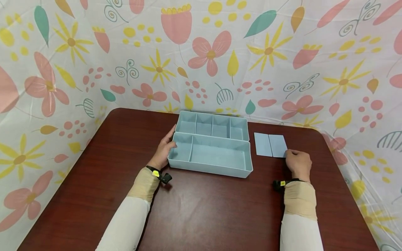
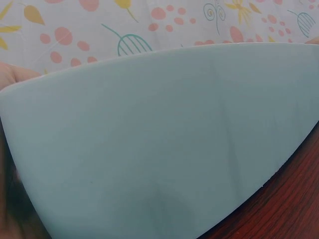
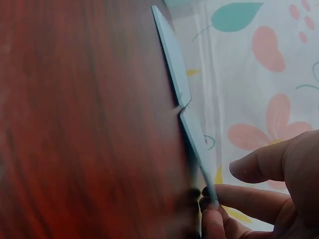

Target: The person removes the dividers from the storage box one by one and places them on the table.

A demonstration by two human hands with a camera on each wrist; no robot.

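Two pale blue organizer trays stand against each other. The rear tray (image 1: 212, 136) has several small compartments; the front tray (image 1: 208, 169) has one small and one long compartment. My left hand (image 1: 161, 151) holds the front tray at its left end, thumb over the rim. The tray's outer wall (image 2: 144, 134) fills most of the left wrist view. Two thin pale blue panels lie side by side to the right: a left panel (image 1: 263, 144) and a right panel (image 1: 277, 145). My right hand (image 1: 299, 164) pinches the right panel's near right corner, which looks slightly raised in the right wrist view.
A dark red-brown wooden table (image 1: 213, 212) carries everything. Behind and along the sides hangs a white flower-print curtain (image 1: 185, 52), close behind the rear tray. A black wrist camera sits at each wrist.
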